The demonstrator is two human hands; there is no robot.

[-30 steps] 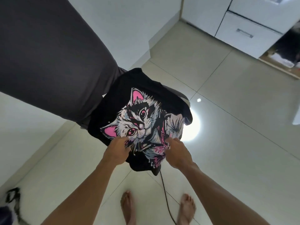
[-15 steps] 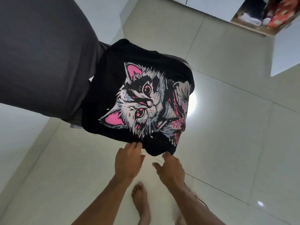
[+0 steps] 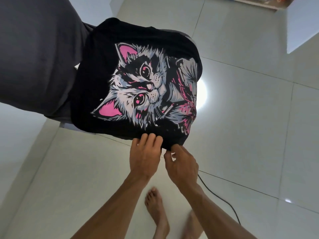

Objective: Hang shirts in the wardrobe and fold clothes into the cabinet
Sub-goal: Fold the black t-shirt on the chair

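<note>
A folded black shirt (image 3: 96, 87) with a grey and pink cat print lies on a dark grey padded surface (image 3: 38, 54), its near edge hanging past the corner. My left hand (image 3: 145, 156) lays straight fingers on top of that near edge; its thumb is hidden. Just to the right, my right hand (image 3: 183, 164) curls its fingers and pinches the same edge at the shirt's lowest point. The two hands almost touch each other.
Glossy pale floor tiles lie all around, with a bright lamp reflection by the shirt. A black cable (image 3: 222, 202) runs across the floor at the right. My bare feet (image 3: 157, 213) stand below. An open cabinet shelf (image 3: 259, 1) shows at the top right edge.
Both hands left the cat print, drew back off the shirt, and have now come forward onto its near edge. The camera has tilted, so the cabinet slid toward the top edge.
</note>
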